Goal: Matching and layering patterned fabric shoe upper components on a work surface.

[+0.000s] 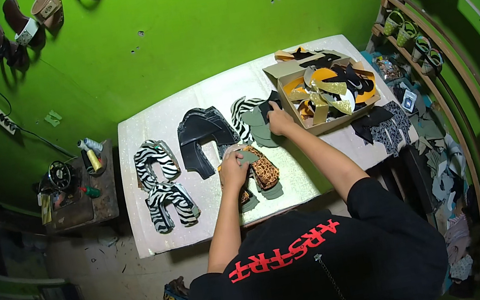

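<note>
My left hand [233, 171] is closed at the near middle of the table, its fingers gripping a small grey-green cut piece [247, 157]. Under and beside it lie stacked leopard-print shoe-upper pieces [264, 168] with grey-green layers below. Farther right, my right hand [280, 121] pinches the edge of a black cut piece [270, 106] next to the cardboard box. A grey-green stack [260, 128] lies just left of that hand, beside zebra-print pieces [242, 115]. What is under my fingers is partly hidden.
A cardboard box [336, 122] of black, gold and orange scraps stands at the table's right. Black U-shaped pieces [199, 132] and zebra-print stacks [157, 163] lie left. A sewing machine [60, 175] is beyond the table's left side; a wooden rack [421, 27] runs along the right.
</note>
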`<state>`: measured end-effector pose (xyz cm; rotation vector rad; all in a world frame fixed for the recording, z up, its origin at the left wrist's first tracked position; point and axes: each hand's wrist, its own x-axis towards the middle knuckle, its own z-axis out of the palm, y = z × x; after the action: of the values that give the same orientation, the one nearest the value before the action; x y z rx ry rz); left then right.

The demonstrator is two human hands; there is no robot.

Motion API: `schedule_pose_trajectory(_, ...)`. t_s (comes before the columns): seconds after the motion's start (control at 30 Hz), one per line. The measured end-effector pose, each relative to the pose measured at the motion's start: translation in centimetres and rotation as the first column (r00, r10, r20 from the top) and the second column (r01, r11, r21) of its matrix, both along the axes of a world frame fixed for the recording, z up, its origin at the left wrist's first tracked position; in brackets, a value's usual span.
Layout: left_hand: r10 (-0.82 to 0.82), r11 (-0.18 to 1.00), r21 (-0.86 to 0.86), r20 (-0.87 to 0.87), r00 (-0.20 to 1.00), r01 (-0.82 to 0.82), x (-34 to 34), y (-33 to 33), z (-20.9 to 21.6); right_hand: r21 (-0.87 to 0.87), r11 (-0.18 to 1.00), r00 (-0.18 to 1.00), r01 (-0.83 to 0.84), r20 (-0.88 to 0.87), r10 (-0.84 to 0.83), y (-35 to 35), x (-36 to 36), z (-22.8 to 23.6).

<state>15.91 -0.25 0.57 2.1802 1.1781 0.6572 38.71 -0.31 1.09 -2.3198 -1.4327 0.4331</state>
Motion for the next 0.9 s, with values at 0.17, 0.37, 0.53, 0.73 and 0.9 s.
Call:
schedule_pose_trajectory(0.17, 0.026, 0.999, -0.021, -0.04, 0.999, -0.027, -0.3, -0.4, 0.0, -0.236, 0.965, 0.988, -0.117, 0.068, 0.137, 1.2, 0.7, -0.7)
schedule_pose_trajectory(0.37, 0.008, 0.995, -0.094, -0.089, 0.996, -0.017, -0.2, -0.2, 0.5, 0.191, 0.98, 0.993, -0.051, 0.118, 0.029, 1.1, 1.7, -2.4)
schedule_pose_trajectory(0.53, 0.001, 0.994, -0.11, -0.098, 0.995, -0.012, 0.0, 0.4, 0.3, 0.385, 0.921, 0.989, 0.053, 0.111, -0.103, 2.0, 1.3, -0.5)
schedule_pose_trajectory(0.73, 0.002, 0.999, -0.038, -0.072, 0.997, -0.005, 0.1, 0.5, -0.4, 0.464, 0.866, 0.972, 0.187, 0.038, -0.231, 2.0, 1.9, 5.6)
schedule_pose_trajectory(0.9, 0.011, 0.994, -0.108, -0.095, 0.995, -0.021, 0.1, 0.4, 0.0, 0.735, 0.671, 0.962, 0.091, -0.239, 0.131, 0.4, 3.7, 7.7)
